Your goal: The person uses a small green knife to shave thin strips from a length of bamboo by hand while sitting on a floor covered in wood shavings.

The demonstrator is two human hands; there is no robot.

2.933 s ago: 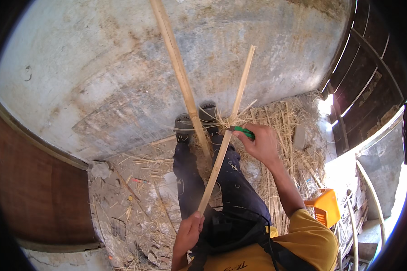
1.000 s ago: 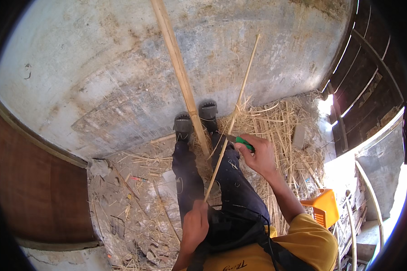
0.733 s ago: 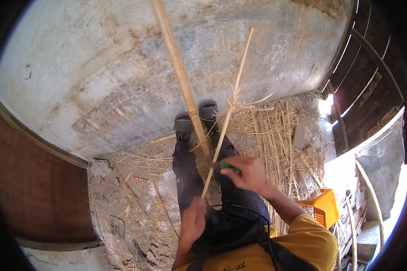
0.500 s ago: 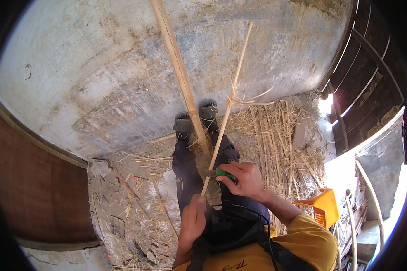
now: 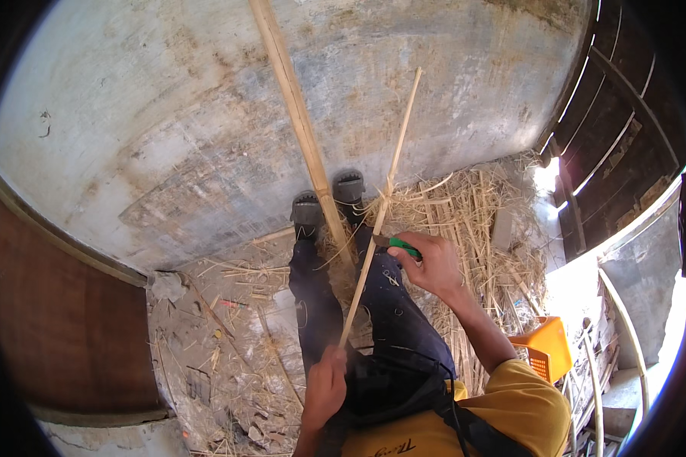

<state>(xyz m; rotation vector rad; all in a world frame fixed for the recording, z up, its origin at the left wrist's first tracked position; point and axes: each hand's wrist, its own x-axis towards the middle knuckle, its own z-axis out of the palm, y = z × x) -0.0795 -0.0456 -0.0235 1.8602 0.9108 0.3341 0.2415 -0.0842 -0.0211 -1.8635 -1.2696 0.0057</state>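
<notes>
A thin pale strip, apparently bamboo (image 5: 363,278), slants up and away from my lap toward the wall. My left hand (image 5: 327,387) is closed around its near end. Farther along it, my right hand (image 5: 433,263) grips a green-handled knife (image 5: 404,247), whose blade lies against the strip. Curled shavings cling to the strip beyond the blade, near my right shoe. A thicker bamboo pole (image 5: 297,114) comes down from the wall between my feet, its lower end between my legs.
A stained concrete wall (image 5: 206,137) rises just past my shoes. Straw-like shavings and several split strips (image 5: 472,221) cover the floor at right. An orange plastic chair or basket (image 5: 552,349) stands right of me. A brown panel (image 5: 68,305) is at left.
My right hand has slid the knife away from me along the strip, toward the shavings. The strip has come nearer to me and lower, with my left hand still on its end.
</notes>
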